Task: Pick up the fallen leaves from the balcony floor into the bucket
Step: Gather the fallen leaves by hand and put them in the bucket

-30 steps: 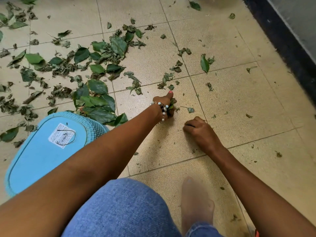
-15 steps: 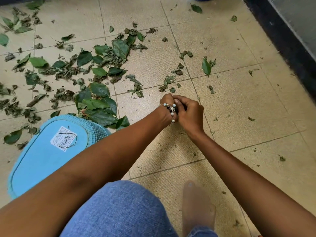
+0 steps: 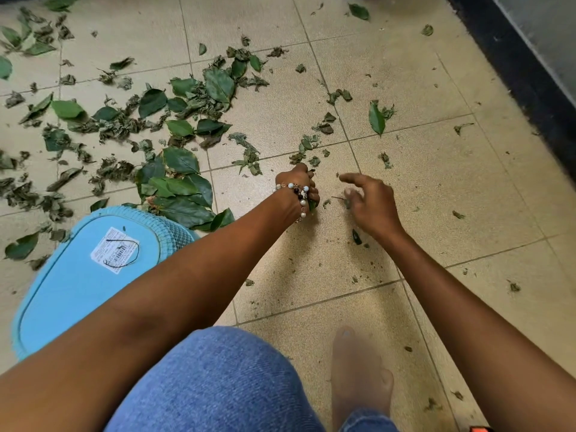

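Green leaf bits (image 3: 311, 204) are clutched in the curled fingers of the left hand (image 3: 297, 187), low over the tiled floor (image 3: 436, 188). The right hand (image 3: 371, 202) is held loosely spread, nothing gripped. Glossy and shrivelled leaves (image 3: 174, 182) are scattered beside the blue bucket (image 3: 71, 285)

Green leaves (image 3: 180, 160), some glossy and some dull and shrivelled, lie beyond the fingers (image 3: 350, 179) on beige floor tiles (image 3: 436, 188) with grey grout lines. The bucket (image 3: 78, 275) is light blue with a white barcode label (image 3: 113, 249). Jeans (image 3: 218, 385) are blue denim.
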`<state>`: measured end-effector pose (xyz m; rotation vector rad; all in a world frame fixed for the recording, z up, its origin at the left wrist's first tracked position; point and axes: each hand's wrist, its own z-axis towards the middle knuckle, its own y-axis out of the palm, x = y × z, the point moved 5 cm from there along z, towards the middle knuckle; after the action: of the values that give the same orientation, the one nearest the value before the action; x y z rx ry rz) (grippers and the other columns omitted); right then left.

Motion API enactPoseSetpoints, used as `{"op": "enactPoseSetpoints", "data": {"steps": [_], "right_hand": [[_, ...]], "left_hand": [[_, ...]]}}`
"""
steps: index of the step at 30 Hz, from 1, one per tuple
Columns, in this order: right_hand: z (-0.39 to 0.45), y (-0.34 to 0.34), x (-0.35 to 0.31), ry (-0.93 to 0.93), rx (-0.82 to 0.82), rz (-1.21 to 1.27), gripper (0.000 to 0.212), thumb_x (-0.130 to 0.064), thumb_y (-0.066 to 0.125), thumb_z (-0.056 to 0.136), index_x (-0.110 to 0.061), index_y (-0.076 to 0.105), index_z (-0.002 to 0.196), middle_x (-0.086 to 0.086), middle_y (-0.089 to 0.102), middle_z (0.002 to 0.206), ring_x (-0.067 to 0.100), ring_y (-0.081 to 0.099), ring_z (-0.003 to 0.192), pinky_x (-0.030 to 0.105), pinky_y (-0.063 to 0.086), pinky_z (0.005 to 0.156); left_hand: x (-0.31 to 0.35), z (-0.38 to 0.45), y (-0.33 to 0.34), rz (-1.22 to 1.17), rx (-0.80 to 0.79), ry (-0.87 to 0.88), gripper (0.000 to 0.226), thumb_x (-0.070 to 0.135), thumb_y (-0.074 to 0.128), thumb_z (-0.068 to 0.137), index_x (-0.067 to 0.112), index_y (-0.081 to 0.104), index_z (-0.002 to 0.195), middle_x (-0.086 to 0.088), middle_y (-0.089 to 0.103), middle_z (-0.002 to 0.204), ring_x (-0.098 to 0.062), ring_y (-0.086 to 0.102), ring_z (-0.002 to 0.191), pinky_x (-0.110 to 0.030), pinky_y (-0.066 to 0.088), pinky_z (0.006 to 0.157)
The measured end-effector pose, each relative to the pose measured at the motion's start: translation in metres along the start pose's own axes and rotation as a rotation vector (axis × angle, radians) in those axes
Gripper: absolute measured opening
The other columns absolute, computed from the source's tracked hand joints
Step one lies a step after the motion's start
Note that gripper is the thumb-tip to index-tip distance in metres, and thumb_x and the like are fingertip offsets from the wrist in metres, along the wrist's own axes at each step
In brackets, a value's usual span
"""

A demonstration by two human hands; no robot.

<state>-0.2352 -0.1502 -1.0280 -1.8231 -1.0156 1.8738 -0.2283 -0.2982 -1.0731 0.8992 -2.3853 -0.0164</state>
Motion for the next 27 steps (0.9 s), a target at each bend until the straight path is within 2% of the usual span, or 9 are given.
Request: {"op": "enactPoseSetpoints", "data": {"steps": [3,5,11,14,17,20,21,23,27], "right_hand": [[-0.017,0.027,0.02,-0.064,-0.343,-0.457,0.057,-0.01,0.05,0.097,-0.022,0.033,0.149,0.007,0.02,0.16,0.033,0.016,0.146,0.047,0.017,0.118],[-0.029,0.036,0.025,-0.169,-0.377,-0.612,0.063,-0.004,0.044,0.098,-0.018,0.019,0.154,0.009,0.007,0.162,0.03,0.006,0.149,0.044,0.012,0.121],[-0.056,0.033,0.021,-0.251,-0.342,-0.719,0.059,0.005,0.036,0.098,-0.004,0.014,0.153,0.013,0.008,0.162,0.028,0.009,0.148,0.035,0.014,0.119],[-0.068,0.032,0.015,-0.209,-0.316,-0.79,0.065,0.01,0.043,0.094,0.0,0.015,0.152,0.016,0.012,0.16,0.032,0.015,0.146,0.039,0.034,0.114],[-0.067,0.031,0.009,-0.149,-0.254,-0.79,0.049,0.009,0.047,0.092,0.003,0.04,0.14,0.018,0.039,0.148,0.034,0.033,0.135,0.039,0.048,0.095],[-0.054,0.032,0.007,-0.236,-0.184,-0.766,0.023,0.009,0.065,0.082,0.002,0.066,0.103,0.015,0.064,0.111,0.033,0.055,0.111,0.036,0.054,0.071],[-0.046,0.032,0.007,-0.254,-0.181,-0.716,0.021,0.007,0.066,0.081,0.001,0.068,0.101,0.014,0.065,0.109,0.031,0.056,0.108,0.035,0.053,0.072],[-0.03,0.035,0.0,-0.282,-0.212,-0.617,0.032,0.003,0.061,0.087,-0.006,0.066,0.117,0.013,0.06,0.125,0.029,0.051,0.116,0.033,0.048,0.086],[-0.01,0.05,-0.015,-0.259,-0.293,-0.562,0.054,0.0,0.053,0.094,-0.021,0.045,0.143,0.013,0.031,0.155,0.031,0.03,0.139,0.038,0.034,0.11]], "left_hand": [[0.0,-0.003,-0.001,-0.031,-0.014,0.021,0.03,0.013,0.039,0.095,0.008,0.046,0.067,0.004,0.031,0.034,-0.007,0.022,0.024,-0.007,0.022,0.036],[0.0,0.001,-0.001,-0.012,-0.013,0.046,0.03,0.013,0.041,0.094,0.006,0.048,0.066,0.004,0.033,0.035,-0.008,0.023,0.026,-0.008,0.022,0.037],[0.005,0.002,-0.008,0.043,-0.005,0.086,0.029,0.01,0.044,0.093,0.003,0.05,0.065,0.0,0.046,0.04,-0.008,0.025,0.027,-0.01,0.02,0.033],[0.009,0.0,-0.011,0.033,-0.006,0.106,0.026,0.01,0.046,0.092,0.002,0.051,0.068,-0.001,0.052,0.042,-0.008,0.028,0.028,-0.011,0.021,0.034],[0.009,0.002,-0.013,0.036,-0.021,0.117,0.024,0.013,0.048,0.093,0.001,0.053,0.072,-0.001,0.053,0.043,-0.007,0.028,0.028,-0.011,0.021,0.033],[0.007,0.002,-0.015,0.078,-0.024,0.112,0.026,0.018,0.05,0.094,-0.002,0.057,0.078,0.0,0.053,0.042,-0.007,0.029,0.028,-0.012,0.022,0.032],[0.007,0.001,-0.016,0.087,-0.027,0.113,0.027,0.019,0.051,0.094,-0.003,0.058,0.081,0.0,0.053,0.042,-0.008,0.03,0.028,-0.012,0.022,0.032],[0.007,0.0,-0.019,0.103,-0.036,0.104,0.025,0.017,0.051,0.094,-0.005,0.059,0.089,-0.001,0.053,0.042,-0.009,0.03,0.027,-0.011,0.022,0.033],[0.009,-0.001,-0.024,0.11,-0.049,0.08,0.02,0.011,0.049,0.092,-0.006,0.058,0.095,-0.005,0.055,0.047,-0.009,0.03,0.027,-0.012,0.021,0.032]]}}
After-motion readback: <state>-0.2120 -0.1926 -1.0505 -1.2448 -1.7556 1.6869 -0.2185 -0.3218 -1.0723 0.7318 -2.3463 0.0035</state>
